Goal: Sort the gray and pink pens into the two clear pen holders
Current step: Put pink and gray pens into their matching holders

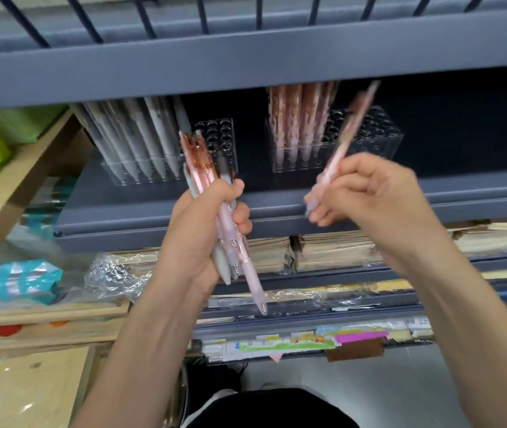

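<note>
11 o'clock pen holder (215, 131) and 1 o'clock pen holder (382, 128): clear glossy plastic. Gray pens (141, 140) matt; pink pens (295, 125) translucent, glossier. Shelf (246, 57) matt; crinkled glossy film (113, 273) at 8 o'clock.

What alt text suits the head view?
The right hand holds one pink plastic pen before the clear plastic holder of pink pens; the left hand grips a mixed bundle of pink and gray pens. Gray pens stand in the other clear holder.

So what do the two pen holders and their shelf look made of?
Gray-pen holder and pink-pen holder: clear glossy plastic, likely acrylic, given the see-through walls and bright edges. Shelf: matte blue-gray, probably painted metal, though that's uncertain.
</note>
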The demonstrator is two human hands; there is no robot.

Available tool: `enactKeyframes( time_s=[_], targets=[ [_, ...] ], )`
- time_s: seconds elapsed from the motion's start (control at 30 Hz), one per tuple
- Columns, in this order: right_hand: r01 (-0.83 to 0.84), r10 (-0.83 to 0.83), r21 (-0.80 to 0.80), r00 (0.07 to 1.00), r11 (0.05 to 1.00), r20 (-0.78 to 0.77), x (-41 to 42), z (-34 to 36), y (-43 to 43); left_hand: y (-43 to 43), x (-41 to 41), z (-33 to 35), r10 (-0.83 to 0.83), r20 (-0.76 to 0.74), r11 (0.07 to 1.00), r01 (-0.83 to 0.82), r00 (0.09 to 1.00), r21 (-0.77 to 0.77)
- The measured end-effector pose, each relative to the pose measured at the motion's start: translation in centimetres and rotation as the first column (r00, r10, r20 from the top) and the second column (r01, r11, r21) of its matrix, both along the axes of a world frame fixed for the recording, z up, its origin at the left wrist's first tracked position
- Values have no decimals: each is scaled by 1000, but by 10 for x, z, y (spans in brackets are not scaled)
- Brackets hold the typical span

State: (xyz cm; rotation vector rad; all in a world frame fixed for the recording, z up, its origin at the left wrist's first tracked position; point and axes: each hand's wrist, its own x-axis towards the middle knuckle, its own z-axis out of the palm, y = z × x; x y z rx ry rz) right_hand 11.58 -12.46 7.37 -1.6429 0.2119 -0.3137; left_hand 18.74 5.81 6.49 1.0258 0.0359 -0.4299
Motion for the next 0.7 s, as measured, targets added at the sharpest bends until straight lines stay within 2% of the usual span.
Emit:
enactKeyframes(
  time_s=[0.17, 0.3, 0.4, 0.5, 0.57, 0.63, 0.7],
  targets=[
    [347, -331, -56, 923, 936, 197, 18, 4, -22, -2, 0, -1, -18, -38, 999, 19, 999, 29],
    [488, -422, -320, 870, 812, 255, 31, 8, -32, 2, -3, -4, -39, -3, 999, 39, 999, -18],
    [435, -330, -532, 900, 727, 284, 42, 15, -29, 4, -3, -5, -24, 5, 999, 24, 1000, -34],
    [352, -325, -788, 923, 504, 204, 56, 26, -34, 8, -3, -5, -10, -5, 1000, 10, 1000, -12],
    [272, -334, -878, 932, 395, 138, 64, 38, -39, 10, -2, -4, -12, 1, 999, 12, 1000, 42],
    [150, -297, -927, 954, 344, 44, 70, 46, -41, 13, -2, -2, -27, 20, 996, 25, 999, 89],
    [46, -265, -940, 963, 338, -48, 73, 49, -39, 16, -2, -1, -44, 16, 994, 42, 999, 105]
  ],
)
